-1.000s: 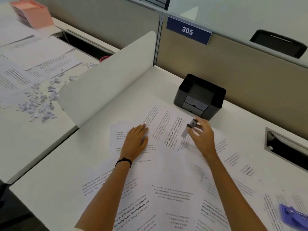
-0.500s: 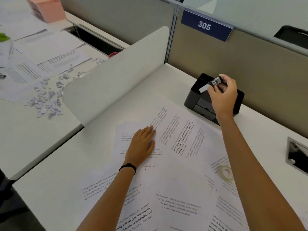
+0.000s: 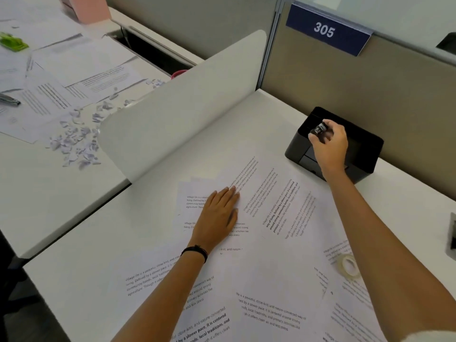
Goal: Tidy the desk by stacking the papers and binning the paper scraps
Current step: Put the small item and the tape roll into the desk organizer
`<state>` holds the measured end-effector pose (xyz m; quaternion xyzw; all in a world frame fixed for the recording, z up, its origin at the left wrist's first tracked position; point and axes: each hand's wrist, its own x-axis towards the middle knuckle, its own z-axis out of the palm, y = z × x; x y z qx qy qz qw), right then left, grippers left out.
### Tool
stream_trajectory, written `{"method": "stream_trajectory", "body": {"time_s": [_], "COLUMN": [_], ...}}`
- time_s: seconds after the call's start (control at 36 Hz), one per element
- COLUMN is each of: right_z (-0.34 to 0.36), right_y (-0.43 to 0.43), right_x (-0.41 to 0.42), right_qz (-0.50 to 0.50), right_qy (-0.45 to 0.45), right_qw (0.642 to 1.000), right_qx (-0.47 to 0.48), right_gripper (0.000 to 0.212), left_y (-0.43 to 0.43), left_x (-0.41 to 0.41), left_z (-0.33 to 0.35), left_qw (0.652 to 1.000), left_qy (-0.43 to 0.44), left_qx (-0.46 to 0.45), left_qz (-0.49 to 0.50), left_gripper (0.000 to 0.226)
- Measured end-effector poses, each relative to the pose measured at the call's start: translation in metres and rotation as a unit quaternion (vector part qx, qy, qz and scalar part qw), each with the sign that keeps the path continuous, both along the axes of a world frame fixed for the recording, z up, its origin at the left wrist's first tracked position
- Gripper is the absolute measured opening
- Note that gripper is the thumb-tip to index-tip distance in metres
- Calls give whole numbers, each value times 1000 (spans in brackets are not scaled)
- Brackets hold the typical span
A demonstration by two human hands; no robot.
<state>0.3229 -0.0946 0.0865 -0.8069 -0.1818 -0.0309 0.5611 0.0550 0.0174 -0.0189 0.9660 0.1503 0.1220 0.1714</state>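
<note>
Nearest the camera: loose papers (image 3: 259, 312) overlap on the desk, unstacked, with a tape roll (image 3: 348, 266) on them. Left hand (image 3: 217, 218) lies flat on the sheets, fingers straight. Farther: right hand (image 3: 329, 146) pinches a small dark object (image 3: 319, 128) over the black organizer (image 3: 365, 149); a second ago it was down at the papers. Judged step: clearing clutter. Next: release, then gather sheets. Paper scraps (image 3: 74, 141) remain on the neighbouring desk.

Two hands are counted: left hand (image 3: 217, 218), right hand (image 3: 329, 146). One small dark item (image 3: 320, 128), one black organiser (image 3: 365, 154), one tape roll (image 3: 340, 265), one divider (image 3: 182, 107), one numbered sign (image 3: 325, 30) and one scrap heap (image 3: 76, 141) are seen; overlapping papers (image 3: 259, 267) cannot be counted.
</note>
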Motion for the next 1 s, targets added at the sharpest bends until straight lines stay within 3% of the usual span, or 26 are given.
{"method": "stream_trajectory", "body": {"time_s": [0.31, 0.69, 0.86, 1.0], "right_z": [-4, -9, -7, -3], "right_y": [5, 5, -7, -27], "right_x": [6, 11, 6, -4], "right_qz": [7, 17, 75, 89], "right_qy": [-40, -61, -88, -123], "right_qw": [993, 982, 970, 970], "right_qx": [-110, -179, -213, -191], "right_gripper": [47, 43, 40, 33], "left_y": [-1, 1, 1, 1], "left_x": [0, 1, 0, 0], "left_z": [1, -1, 0, 1], "left_qw": [1000, 1000, 1000, 1000], "left_qy": [7, -3, -5, -2], "left_qx": [-22, -23, -16, -13], "left_qz": [3, 1, 0, 0], "left_gripper": [47, 47, 46, 46]}}
